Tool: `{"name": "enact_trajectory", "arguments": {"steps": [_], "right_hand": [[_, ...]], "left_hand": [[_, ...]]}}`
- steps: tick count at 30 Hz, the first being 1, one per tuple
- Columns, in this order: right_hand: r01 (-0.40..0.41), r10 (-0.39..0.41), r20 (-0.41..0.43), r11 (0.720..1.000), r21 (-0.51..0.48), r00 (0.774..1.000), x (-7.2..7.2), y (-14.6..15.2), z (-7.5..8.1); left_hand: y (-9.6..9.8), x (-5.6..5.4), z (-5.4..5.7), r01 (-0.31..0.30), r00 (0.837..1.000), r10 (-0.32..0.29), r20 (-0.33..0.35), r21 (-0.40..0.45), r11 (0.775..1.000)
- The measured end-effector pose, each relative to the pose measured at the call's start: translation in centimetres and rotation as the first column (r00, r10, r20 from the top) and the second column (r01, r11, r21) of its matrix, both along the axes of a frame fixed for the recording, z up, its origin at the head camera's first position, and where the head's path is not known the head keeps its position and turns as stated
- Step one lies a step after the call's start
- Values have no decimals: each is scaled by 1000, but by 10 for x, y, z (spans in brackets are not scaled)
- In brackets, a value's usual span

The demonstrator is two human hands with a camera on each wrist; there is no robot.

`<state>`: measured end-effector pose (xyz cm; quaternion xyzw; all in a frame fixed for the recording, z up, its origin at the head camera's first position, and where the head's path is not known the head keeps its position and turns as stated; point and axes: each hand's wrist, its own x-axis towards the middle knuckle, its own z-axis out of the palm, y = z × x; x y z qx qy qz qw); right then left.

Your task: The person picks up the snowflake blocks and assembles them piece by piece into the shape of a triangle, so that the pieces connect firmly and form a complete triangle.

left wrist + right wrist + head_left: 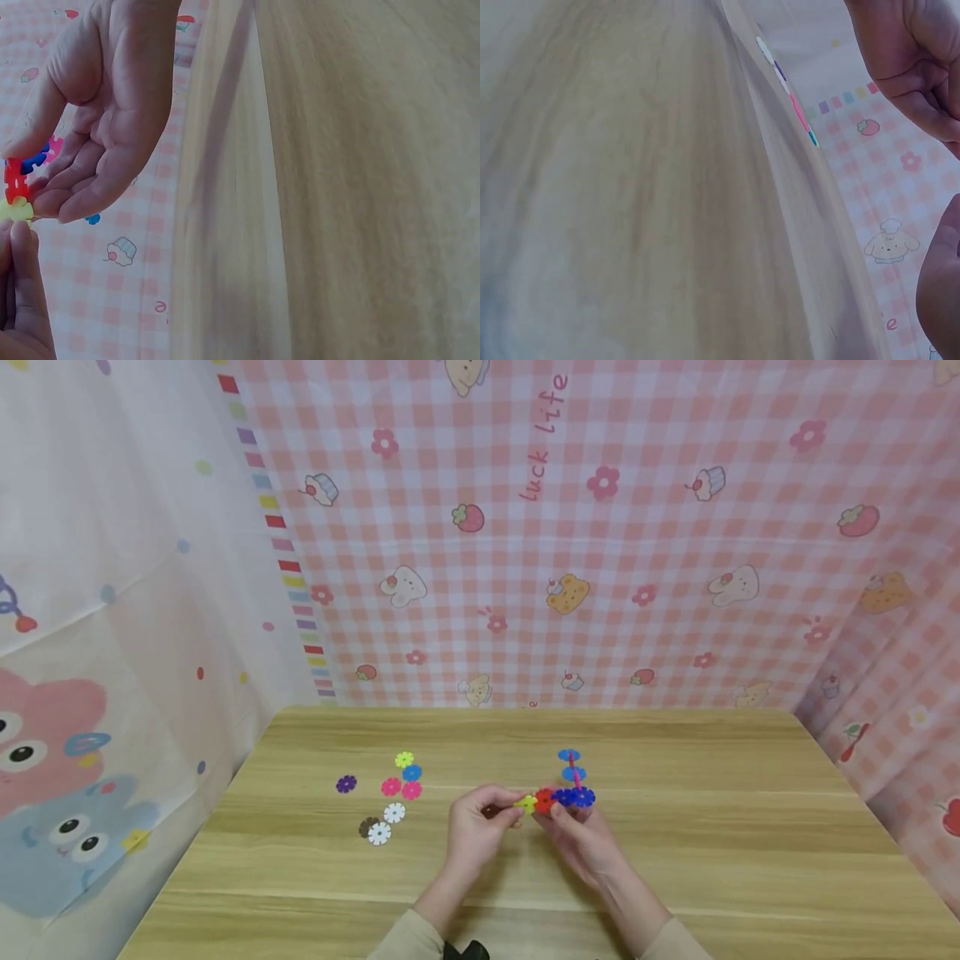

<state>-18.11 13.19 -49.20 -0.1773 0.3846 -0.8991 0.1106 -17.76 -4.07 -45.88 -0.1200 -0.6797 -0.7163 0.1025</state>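
In the head view, a joined chain of notched plastic snowflake discs spans both hands over the table. My left hand (480,827) pinches the yellow disc (528,804) at the chain's left end; something dark brown shows in the curl of its fingers. My right hand (588,843) grips the chain by the red disc (544,801) and the neighbouring dark blue disc (563,797), thumb on top. Another dark blue disc (583,797) follows, and from it a branch of pink, light blue and red discs stands away toward the far side. The left wrist view shows the yellow disc (15,210) between both hands' fingertips.
Loose discs lie on the wooden table (712,827) to the left: a purple one (347,784), a yellow one (404,760), a blue one (412,772), two pink, two white, and a brown one (367,827) partly under a white disc (379,833). A checked cloth (637,543) hangs behind.
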Motion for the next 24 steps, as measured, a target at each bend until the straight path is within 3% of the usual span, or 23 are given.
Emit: {"name": "enact_trajectory", "arguments": {"steps": [4, 8, 12, 17, 24], "right_hand": [[-8, 8, 2, 1000, 6, 1000, 0, -1, 1], [-12, 13, -50, 1000, 20, 999, -1, 1, 2], [-4, 7, -94, 1000, 31, 996, -4, 3, 4], [-22, 24, -112, 999, 24, 993, -6, 7, 4], [-11, 23, -118, 995, 99, 993, -8, 7, 2]], "left_hand": [[1, 1, 1, -9, 1000, 9, -17, -5, 1000], [1, 1, 5, -2, 1000, 2, -3, -34, 999], [-1, -1, 9, 39, 999, -36, 35, -72, 997], [-5, -4, 10, 74, 995, -69, 72, -61, 995], [-6, -6, 10, 18, 998, -12, 63, -97, 995]]}}
